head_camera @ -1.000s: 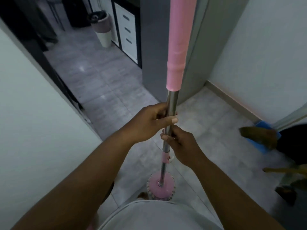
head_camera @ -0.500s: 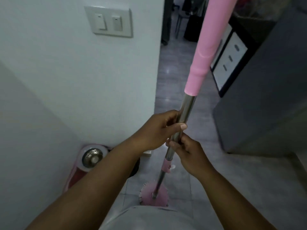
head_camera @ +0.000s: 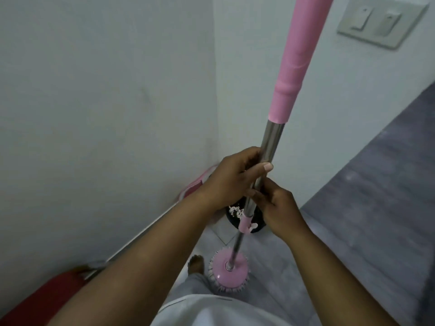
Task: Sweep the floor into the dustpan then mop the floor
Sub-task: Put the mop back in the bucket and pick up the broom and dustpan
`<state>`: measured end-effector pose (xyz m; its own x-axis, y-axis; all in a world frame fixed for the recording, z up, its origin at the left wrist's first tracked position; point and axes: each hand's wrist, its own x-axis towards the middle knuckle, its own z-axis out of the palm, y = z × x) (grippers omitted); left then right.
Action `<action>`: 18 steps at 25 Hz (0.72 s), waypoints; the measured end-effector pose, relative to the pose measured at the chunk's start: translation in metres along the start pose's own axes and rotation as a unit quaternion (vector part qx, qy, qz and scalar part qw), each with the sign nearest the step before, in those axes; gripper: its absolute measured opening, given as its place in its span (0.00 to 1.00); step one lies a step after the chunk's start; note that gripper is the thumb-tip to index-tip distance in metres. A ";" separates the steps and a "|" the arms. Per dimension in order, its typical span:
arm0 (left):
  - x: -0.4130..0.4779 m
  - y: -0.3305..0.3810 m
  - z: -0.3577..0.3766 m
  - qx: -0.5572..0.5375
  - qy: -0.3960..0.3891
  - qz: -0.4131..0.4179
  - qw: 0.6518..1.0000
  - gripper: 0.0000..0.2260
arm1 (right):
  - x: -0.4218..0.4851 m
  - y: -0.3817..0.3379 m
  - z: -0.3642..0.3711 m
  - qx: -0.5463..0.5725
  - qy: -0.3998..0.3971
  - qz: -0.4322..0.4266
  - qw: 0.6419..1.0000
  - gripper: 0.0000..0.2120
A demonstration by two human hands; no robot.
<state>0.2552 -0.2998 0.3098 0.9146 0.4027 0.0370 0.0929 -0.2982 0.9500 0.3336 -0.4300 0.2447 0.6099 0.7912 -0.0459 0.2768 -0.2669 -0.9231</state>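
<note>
I hold a spin mop upright in front of me. Its pink grip sleeve [head_camera: 296,67] runs up out of the frame, and below it the steel pole [head_camera: 270,142] passes through both hands. My left hand [head_camera: 233,180] wraps the pole higher up, thumb across it. My right hand [head_camera: 277,208] grips the pole just below, fingers touching the left hand. A pink collar [head_camera: 246,223] sits under the hands. The round pink mop head [head_camera: 228,270] rests on the grey tiled floor [head_camera: 364,208] by my bare foot [head_camera: 195,264].
White walls meet in a corner straight ahead [head_camera: 215,90]. A pink mop bucket [head_camera: 195,187] stands in that corner, mostly hidden by my left arm, with a dark round item [head_camera: 233,214] beside it. A red object [head_camera: 47,295] lies low left. A double switch plate [head_camera: 381,22] is upper right.
My view has swung left from the hallway to the wall corner. The switch plate moved from upper left to upper right. Both hands kept their hold on the pole.
</note>
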 end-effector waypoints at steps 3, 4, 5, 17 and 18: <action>-0.006 -0.010 -0.034 -0.004 0.040 -0.015 0.999 0.11 | 0.023 -0.015 0.026 -0.006 -0.038 -0.002 0.999 0.07; -0.007 -0.015 -0.045 -0.017 0.051 -0.018 0.998 0.10 | 0.032 -0.020 0.034 -0.004 -0.047 -0.002 0.999 0.07; -0.005 -0.019 -0.056 -0.031 0.056 -0.021 0.998 0.10 | 0.040 -0.024 0.043 0.001 -0.052 -0.002 0.999 0.07; 0.086 -0.072 -0.173 -0.032 0.034 -0.006 0.999 0.09 | 0.176 -0.057 0.106 -0.053 -0.016 0.004 0.998 0.10; 0.095 -0.074 -0.178 -0.029 0.030 -0.007 0.999 0.09 | 0.187 -0.057 0.108 -0.052 -0.011 0.010 0.999 0.10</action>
<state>0.2648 -0.0852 0.2985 0.8880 0.4582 0.0395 0.0815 -0.2413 0.9670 0.3515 -0.2072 0.2478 0.6002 0.7964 -0.0735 0.3407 -0.3377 -0.8774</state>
